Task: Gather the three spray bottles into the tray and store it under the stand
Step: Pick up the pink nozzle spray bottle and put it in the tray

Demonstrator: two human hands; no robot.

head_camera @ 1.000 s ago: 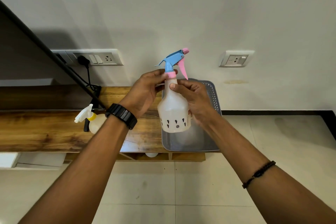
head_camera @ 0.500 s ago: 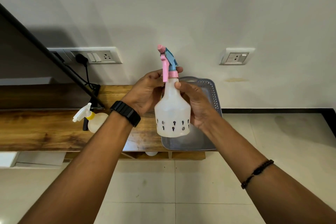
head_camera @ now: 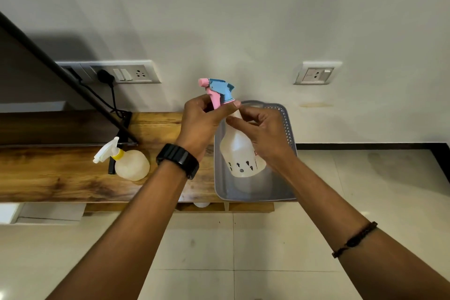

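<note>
A white spray bottle [head_camera: 239,151] with a pink and blue trigger head [head_camera: 218,90] is held over the grey tray [head_camera: 291,134], which rests on the right end of the wooden stand [head_camera: 60,178]. My left hand [head_camera: 202,124] grips the bottle's neck just under the head. My right hand [head_camera: 264,136] holds the bottle's shoulder and right side. The bottle's base hangs low inside the tray; whether it touches the floor of the tray I cannot tell. A second bottle [head_camera: 130,164], cream with a yellow collar and white trigger, stands on the stand to the left.
A black slanted bar [head_camera: 68,75] runs from the upper left down to the stand. A black plug and cable [head_camera: 107,78] hang from the wall socket. Another socket [head_camera: 316,75] is on the right wall. A white round thing [head_camera: 202,204] peeks from under the stand. Tiled floor lies below.
The trigger head has turned from pointing right to pointing left. The bottle has come down and to the right, lower into the tray. Both hands stayed on it.
</note>
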